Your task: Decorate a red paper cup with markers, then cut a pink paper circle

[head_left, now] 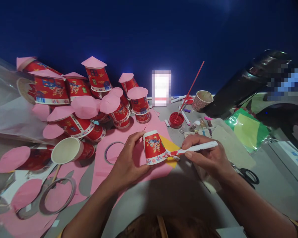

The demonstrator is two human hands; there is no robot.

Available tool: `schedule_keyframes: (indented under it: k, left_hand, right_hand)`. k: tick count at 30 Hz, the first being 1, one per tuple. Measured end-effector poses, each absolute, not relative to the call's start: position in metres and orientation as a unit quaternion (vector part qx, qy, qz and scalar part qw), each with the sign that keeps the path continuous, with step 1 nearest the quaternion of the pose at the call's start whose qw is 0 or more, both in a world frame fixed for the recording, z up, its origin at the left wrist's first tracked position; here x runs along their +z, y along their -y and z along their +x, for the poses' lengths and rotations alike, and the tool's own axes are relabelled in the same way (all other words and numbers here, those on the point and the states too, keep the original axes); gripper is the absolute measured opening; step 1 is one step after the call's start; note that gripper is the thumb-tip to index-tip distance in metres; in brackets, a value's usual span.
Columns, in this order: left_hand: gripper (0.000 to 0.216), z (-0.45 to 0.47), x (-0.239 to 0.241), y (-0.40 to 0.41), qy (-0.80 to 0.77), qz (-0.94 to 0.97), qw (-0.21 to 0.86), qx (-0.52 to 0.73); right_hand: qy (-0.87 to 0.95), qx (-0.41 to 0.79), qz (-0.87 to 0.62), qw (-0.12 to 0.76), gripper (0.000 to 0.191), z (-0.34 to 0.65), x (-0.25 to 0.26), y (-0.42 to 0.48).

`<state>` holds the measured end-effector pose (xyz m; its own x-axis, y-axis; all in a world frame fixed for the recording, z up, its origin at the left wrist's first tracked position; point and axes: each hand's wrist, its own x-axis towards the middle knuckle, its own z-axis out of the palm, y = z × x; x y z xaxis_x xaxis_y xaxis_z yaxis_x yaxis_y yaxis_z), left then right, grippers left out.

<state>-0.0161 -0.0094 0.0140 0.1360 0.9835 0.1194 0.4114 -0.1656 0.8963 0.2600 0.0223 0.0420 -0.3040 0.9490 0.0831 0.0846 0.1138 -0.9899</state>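
Observation:
My left hand (129, 160) is closed around a red printed paper cup (152, 145), held upside down with its wide rim downward. In my right hand (210, 158) is a white marker (200, 147), its front end smeared with red. The marker's tip meets the cup's right side near the rim. Pink paper (132, 173) lies under the cup, with a yellow piece (172, 145) behind it. A roll of tape (113, 152) rests on the pink paper beside my left hand. Farther back, an open pot of red paint (176, 120) has a thin red stick standing in it.
Several red cups with pink paper cone tops (97, 76) crowd the left side. Another tape roll (57, 196) lies among pink cut-outs at lower left. On the right are black-handled scissors (249, 177), a green packet (248, 129), a black flask (248, 82) and a small cup (203, 100).

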Motion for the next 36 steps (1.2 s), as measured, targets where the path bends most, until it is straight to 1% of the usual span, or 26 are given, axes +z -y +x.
schedule_keyframes:
  k: [18,32,36]
  left_hand:
    - [0.078,-0.0143,0.0177,0.0086,-0.541,0.65,0.372,0.382]
    - [0.081,-0.0152,0.0177,0.0097,-0.554,0.64,0.377,0.376]
    - [0.082,-0.016,0.0153,0.0094,-0.549,0.64,0.381,0.379]
  right_hand:
    - [0.632,0.497,-0.41,0.43,0.003,0.2614,0.0423,-0.023]
    - [0.643,0.485,-0.413,0.424,0.003,0.2586,0.0454,-0.0221]
    - [0.64,0.484,-0.41,0.434,0.004,0.259,0.0455,-0.0219]
